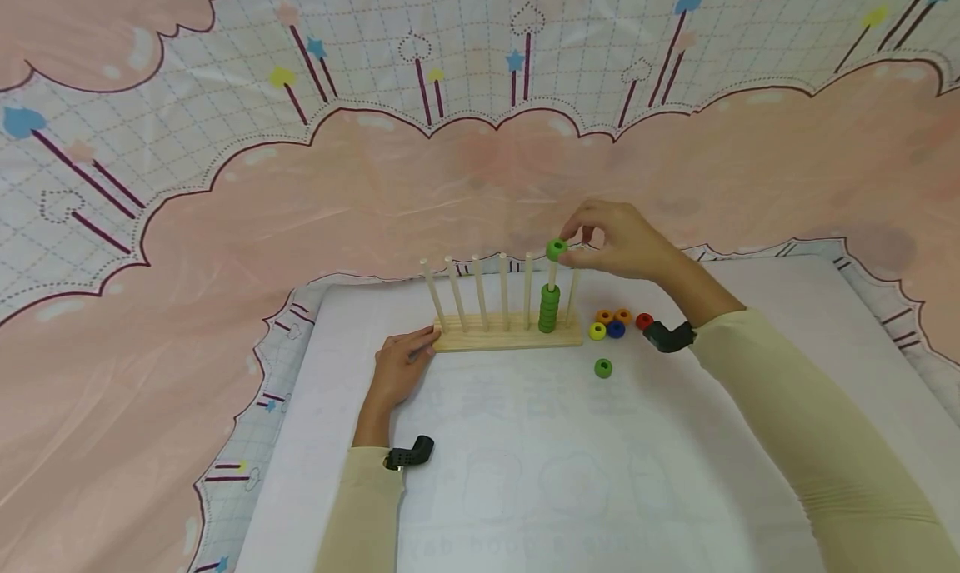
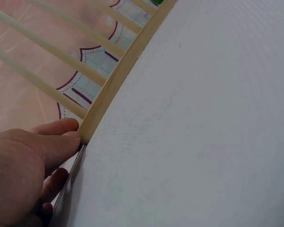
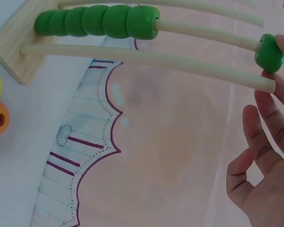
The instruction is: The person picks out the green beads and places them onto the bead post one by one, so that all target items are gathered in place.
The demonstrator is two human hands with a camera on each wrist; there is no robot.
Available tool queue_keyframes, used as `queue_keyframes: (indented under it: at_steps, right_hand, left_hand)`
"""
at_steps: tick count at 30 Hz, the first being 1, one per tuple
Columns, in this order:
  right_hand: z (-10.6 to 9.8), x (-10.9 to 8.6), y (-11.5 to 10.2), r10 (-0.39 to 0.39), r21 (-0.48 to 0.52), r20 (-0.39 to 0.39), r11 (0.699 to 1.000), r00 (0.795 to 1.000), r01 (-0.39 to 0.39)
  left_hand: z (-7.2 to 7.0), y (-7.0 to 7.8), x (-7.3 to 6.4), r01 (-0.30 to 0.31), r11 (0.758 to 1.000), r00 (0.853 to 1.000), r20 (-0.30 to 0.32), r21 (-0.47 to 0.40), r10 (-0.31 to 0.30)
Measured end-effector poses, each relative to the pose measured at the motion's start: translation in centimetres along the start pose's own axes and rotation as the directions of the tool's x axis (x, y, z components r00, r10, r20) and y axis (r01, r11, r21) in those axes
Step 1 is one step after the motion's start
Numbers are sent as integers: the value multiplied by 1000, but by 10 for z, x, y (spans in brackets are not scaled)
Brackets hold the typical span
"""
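A wooden peg rack [image 1: 502, 340] with several upright pegs stands on the white table. My left hand [image 1: 401, 365] holds its left end, thumb in front and a finger behind, as the left wrist view shows. Between thumb and fingertip my right hand [image 1: 618, 238] pinches a green bead [image 1: 557, 250] right at the top of the second peg from the right. Lower on that same peg sits a stack of several green beads [image 3: 97, 22]. The rightmost peg [image 3: 151, 61] is bare and passes close to the right fingers.
Right of the rack lie a yellow bead [image 1: 597, 331], a blue bead [image 1: 616, 330], two orange beads [image 1: 622, 316] and a red bead [image 1: 644, 321]. One loose green bead [image 1: 603, 369] lies nearer the front. A patterned pink cloth [image 1: 480, 190] hangs behind the table.
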State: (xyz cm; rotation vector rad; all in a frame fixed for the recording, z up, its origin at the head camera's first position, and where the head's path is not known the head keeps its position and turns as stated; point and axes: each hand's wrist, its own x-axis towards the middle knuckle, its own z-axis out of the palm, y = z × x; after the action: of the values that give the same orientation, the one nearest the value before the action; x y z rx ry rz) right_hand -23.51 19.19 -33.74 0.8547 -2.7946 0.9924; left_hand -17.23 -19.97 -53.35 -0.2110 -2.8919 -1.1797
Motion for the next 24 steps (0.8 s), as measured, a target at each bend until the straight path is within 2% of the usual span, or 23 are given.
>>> queue_keyframes:
  at_steps: [11, 24]
  right_hand:
    - [7, 1, 2, 72, -10, 58, 997, 996, -71]
    - [8, 1, 3, 47, -13, 49, 999, 998, -46]
  left_hand:
    - [1, 0, 0, 1, 1000, 1000, 0, -5, -1]
    - [1, 0, -1, -4, 1000, 1000, -11, 1, 4]
